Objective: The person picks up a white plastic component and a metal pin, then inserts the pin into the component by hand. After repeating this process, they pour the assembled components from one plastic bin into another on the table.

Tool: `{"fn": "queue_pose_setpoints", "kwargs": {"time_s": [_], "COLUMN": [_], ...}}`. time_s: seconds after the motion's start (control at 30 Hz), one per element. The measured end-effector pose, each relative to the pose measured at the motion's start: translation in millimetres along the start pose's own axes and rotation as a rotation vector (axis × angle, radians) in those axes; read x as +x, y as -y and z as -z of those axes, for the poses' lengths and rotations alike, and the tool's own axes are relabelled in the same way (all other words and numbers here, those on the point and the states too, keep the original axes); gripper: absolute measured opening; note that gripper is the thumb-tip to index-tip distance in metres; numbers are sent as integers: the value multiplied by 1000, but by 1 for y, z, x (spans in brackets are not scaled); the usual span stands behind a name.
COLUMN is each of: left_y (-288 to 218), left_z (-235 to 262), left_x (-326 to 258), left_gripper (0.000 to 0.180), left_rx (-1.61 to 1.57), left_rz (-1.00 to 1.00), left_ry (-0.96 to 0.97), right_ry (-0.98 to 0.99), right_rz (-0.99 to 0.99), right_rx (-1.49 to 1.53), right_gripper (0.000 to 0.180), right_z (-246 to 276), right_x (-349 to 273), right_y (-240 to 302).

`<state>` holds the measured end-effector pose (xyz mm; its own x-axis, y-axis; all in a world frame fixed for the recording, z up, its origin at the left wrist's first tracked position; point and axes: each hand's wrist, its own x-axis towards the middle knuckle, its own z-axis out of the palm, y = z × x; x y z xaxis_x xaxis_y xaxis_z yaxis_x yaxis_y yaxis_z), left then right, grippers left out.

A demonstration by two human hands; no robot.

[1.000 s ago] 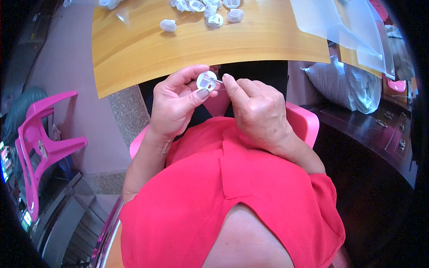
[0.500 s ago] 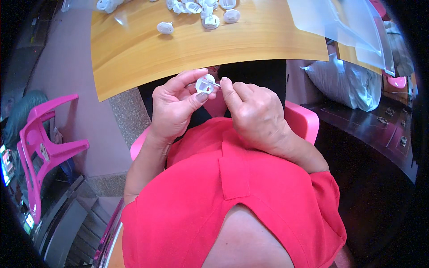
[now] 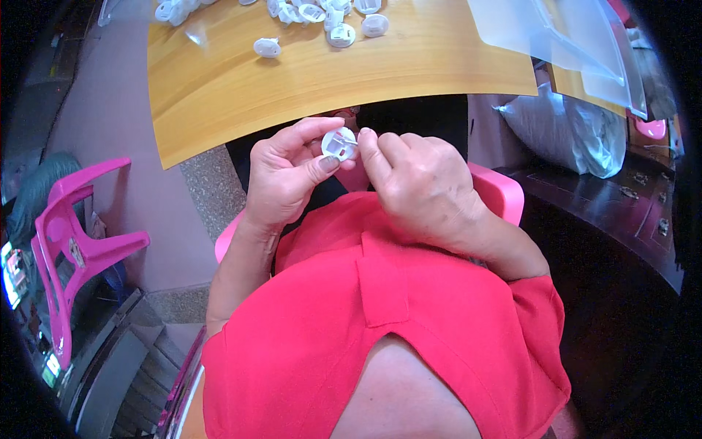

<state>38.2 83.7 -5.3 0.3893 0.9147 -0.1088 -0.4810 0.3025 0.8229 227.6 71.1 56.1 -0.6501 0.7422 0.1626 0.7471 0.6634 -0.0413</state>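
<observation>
A small round white plastic part (image 3: pixel 339 144) is pinched between the thumb and fingers of my left hand (image 3: pixel 287 174), just below the front edge of the wooden table (image 3: pixel 241 88). My right hand (image 3: pixel 424 186) presses its fingertips against the right side of the same part. Both hands hover over my lap, above my red shirt. Whether something thin is held in my right fingers is too small to tell. Several similar white round parts (image 3: pixel 333 16) lie scattered at the far edge of the table, with a lone one (image 3: pixel 268 47) a little nearer.
Clear plastic bags (image 3: pixel 556 36) lie on the table's right end, and a grey filled bag (image 3: pixel 567 132) sits beside a dark wooden cabinet (image 3: pixel 621 219). I sit on a pink chair (image 3: pixel 501 194); another pink plastic chair (image 3: pixel 73 241) stands at left.
Both hands with the white part have stayed close together, shifting only slightly; my right fingertips now press closer onto the part.
</observation>
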Motion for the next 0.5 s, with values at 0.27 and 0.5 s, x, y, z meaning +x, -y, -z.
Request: {"fn": "queue_pose_setpoints", "kwargs": {"time_s": [0.27, 0.5], "left_y": [-4, -4], "left_z": [2, -1], "left_x": [3, 3], "left_gripper": [41, 42], "left_rx": [-136, -162], "left_rz": [74, 74], "left_ry": [-25, -12], "right_ry": [-80, -97], "right_rz": [-158, -156], "right_rx": [143, 109], "right_gripper": [39, 37], "right_z": [3, -1], "right_x": [-5, -3], "right_y": [1, 2]}}
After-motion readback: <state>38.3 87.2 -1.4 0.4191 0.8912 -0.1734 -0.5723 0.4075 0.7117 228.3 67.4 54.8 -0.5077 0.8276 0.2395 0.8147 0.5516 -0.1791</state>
